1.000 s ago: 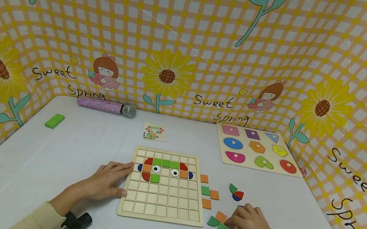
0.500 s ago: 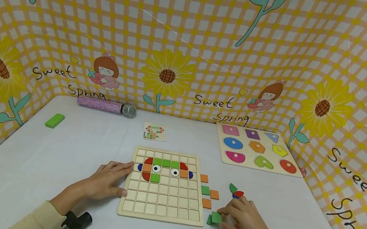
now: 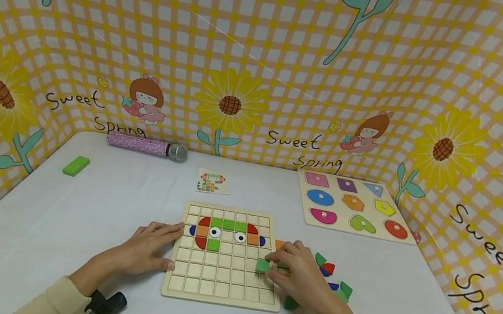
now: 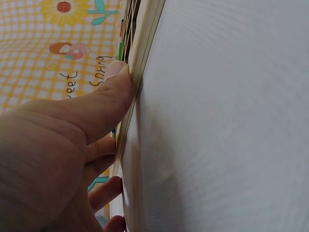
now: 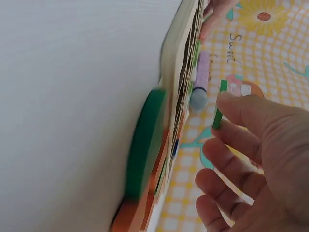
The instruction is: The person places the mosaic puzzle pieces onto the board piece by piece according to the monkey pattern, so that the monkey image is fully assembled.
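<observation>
A wooden grid board (image 3: 211,297) lies mid-table, with red, green, orange and blue tiles and two eye discs (image 3: 215,232) in its upper cells. Against its left edge rests my left hand (image 3: 139,248), thumb and fingers touching the rim; in the left wrist view the thumb (image 4: 113,94) lies along the board's side. My right hand (image 3: 303,278) pinches a green square tile (image 3: 262,265) between thumb and index finger, over the board's right part. The right wrist view has that tile (image 5: 220,104) edge-on, clear of the board. Part of the loose tiles are hidden behind this hand.
Right of the board lie loose green, red and blue pieces (image 3: 327,270) and a dark green one (image 3: 291,303). Behind stand a pattern card (image 3: 213,181), a glittery microphone (image 3: 147,146) and a shape puzzle (image 3: 359,204). A green block (image 3: 76,166) lies far left.
My right hand has picked up the green square tile from the loose pieces and carried it left and forward over the board. The left hand stays at the board's edge.
</observation>
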`<state>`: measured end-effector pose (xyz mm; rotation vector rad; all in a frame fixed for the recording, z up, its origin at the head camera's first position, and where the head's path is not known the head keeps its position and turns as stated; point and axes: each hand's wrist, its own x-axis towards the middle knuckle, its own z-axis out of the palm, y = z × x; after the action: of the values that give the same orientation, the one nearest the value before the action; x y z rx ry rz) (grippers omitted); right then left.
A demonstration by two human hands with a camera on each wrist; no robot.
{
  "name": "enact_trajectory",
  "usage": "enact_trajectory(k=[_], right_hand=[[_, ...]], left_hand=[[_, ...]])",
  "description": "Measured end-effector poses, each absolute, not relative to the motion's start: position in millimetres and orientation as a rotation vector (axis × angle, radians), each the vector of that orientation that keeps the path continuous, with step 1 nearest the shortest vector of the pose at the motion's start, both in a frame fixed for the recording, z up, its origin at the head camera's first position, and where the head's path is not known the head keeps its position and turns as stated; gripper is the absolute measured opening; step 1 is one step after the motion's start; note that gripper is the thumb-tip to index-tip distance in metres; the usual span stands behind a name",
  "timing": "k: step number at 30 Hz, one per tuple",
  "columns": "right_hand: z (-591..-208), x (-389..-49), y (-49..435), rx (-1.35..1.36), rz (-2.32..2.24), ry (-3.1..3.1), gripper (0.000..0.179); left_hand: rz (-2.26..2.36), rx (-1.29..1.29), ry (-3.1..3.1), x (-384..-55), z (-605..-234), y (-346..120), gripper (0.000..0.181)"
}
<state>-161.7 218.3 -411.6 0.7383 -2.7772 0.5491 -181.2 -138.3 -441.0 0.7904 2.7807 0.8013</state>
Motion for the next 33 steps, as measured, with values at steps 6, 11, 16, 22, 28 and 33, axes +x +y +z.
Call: enact_trajectory(k=[6,11,16,22,28,33], right_hand=[[-412,-175,194,0.687,0.548,-2.856,0.023],[-413,-186,182,0.691,0.553,-2.881,0.021],[-416,-195,174,0.684,0.522,-2.891,0.021],[-421,-201,171,0.697,0.487,-2.878,0.021],[-423,-204,170,0.720,0.475,-2.863,0.021],[-424,-204,170,0.712,0.480,-2.870,0.022]], left_hand=[[0.796,0.785,2.785,-182,-441,-139,0.074],[0.800,0.780,2.783,-181,-440,-138,0.074],[0.804,0.790,2.787,-181,-441,-138,0.073],[0.790,0.803,2.797,-180,-440,-138,0.074],[0.787,0.815,2.802,-179,-438,-138,0.074],[0.787,0.814,2.799,-179,-438,-138,0.074]])
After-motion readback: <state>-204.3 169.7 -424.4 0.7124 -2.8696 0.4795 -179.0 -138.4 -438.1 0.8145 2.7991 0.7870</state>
